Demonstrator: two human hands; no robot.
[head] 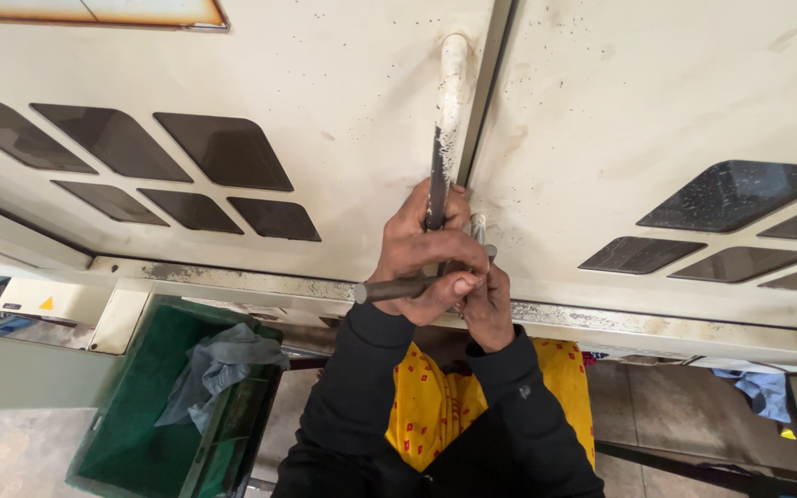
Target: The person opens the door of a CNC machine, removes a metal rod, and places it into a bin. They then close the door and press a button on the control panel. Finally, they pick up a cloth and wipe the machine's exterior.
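The left hand [422,254] is closed around a short dark metal bar [398,290], held level just below the worn door handle [449,120]. The right hand [489,309], beneath it, pinches a small fitting hidden by fingers. The machine doors [325,111] stand shut; work on the fitting looks unfinished.

We see a matt dark metal rod [397,290], a worn painted metal handle [449,111], grimy cream machine panels [343,83] and a glossy green plastic bin [154,406]
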